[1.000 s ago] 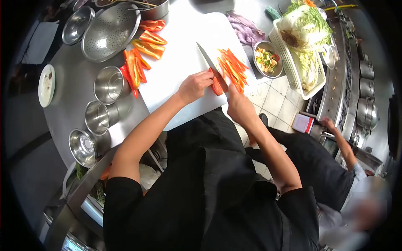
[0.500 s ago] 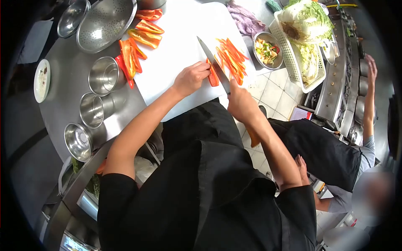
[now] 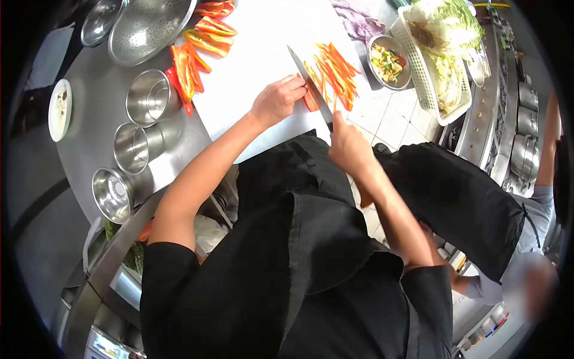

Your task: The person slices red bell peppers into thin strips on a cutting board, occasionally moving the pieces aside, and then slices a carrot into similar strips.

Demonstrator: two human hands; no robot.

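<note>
My left hand is closed, its bent fingers pressing a piece of red pepper onto the white cutting board. Around the handle of a kitchen knife my right hand is wrapped. The blade lies along the right side of the held pepper, its tip pointing away from me. A pile of thin red pepper strips rests on the board just right of the blade. Wider pepper pieces sit along the board's left edge.
Several steel bowls, one a round pot, and a colander stand on the left. At the right are a bowl of chopped vegetables, a white basket with cabbage, and a co-worker in a black apron.
The knife and both hands have shifted slightly right in view. The held pepper piece looks narrower, and the pile of strips appears larger. The co-worker's raised arm has moved right.
</note>
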